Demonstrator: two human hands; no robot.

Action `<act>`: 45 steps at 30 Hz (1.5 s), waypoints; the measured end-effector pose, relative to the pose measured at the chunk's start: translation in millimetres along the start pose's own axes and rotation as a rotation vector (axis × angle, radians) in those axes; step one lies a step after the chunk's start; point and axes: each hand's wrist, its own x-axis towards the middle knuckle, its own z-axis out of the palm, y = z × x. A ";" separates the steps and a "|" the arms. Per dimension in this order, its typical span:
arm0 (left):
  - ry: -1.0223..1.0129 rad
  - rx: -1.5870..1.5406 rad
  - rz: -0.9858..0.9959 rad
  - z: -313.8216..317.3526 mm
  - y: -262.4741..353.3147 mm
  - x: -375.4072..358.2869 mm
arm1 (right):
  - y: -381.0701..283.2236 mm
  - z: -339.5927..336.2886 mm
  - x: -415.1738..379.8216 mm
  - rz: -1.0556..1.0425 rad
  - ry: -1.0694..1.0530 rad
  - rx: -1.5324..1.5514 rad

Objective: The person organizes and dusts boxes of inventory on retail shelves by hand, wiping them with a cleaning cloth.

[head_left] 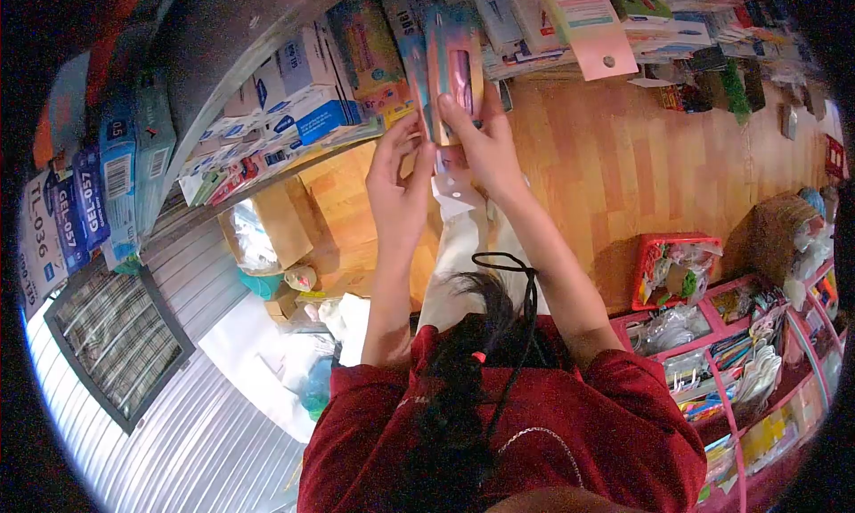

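Observation:
Slim teal-and-pink box (459, 72), with a pinkish panel on its front, stands at the front of a stocked shelf. My right hand (485, 143) grips its lower right part, the thumb lying across the front and the fingers behind. At its lower left edge, my left hand (401, 170) is closed with curled fingers, the thumb against the box's side. A blue box (410, 23) with lettering stands directly to the left. What the fingertips behind the box touch is hidden.
Stacked white-and-blue boxes (289, 81) fill the shelf to the left, with gel pen boxes (80, 197) farther left. A pink tag (597, 32) juts out at upper right. An open carton (267, 223), a red basket (677, 272) and a pink divided rack (726, 388) stand around.

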 end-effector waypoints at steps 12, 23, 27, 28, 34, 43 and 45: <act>0.185 0.728 0.486 -3.7 0.2 1.0 | -5.9 47.5 66.9 -0.217 -0.020 -0.240; 0.211 0.729 0.517 -3.0 -37.8 3.0 | 49.3 84.2 91.4 -0.474 0.154 -0.324; 0.169 0.711 0.581 -7.4 -45.4 6.5 | 34.9 77.8 91.1 -0.550 0.146 -0.629; 0.167 0.691 0.591 -7.4 -43.4 7.8 | 29.6 72.2 92.6 -0.465 0.063 -0.555; 0.068 1.159 0.501 -9.4 -33.1 17.2 | 21.2 65.3 87.4 -0.465 0.028 -0.384; 0.096 1.258 0.451 -6.9 -31.4 30.7 | -4.6 11.9 70.5 -0.237 0.006 -0.358; 0.102 1.259 0.456 -3.0 -27.5 31.8 | -2.4 4.7 70.7 -0.197 -0.013 -0.353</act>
